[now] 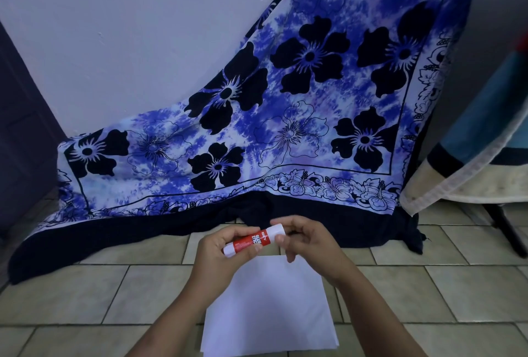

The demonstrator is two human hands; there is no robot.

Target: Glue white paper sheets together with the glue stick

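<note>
Above the white paper sheets (268, 308) on the tiled floor (85, 296), the left hand (217, 253) has its grip clamped around the glue stick (253, 240). The right hand (310, 239) pinches its white cap end between thumb and fingers

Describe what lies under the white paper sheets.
Tiled floor shows round the white paper sheets; what lies directly beneath is covered. The left forearm hides part of their edge.

Pale wall (143, 27), tiled floor (457, 285), blue floral cloth (285, 99) draped.
</note>
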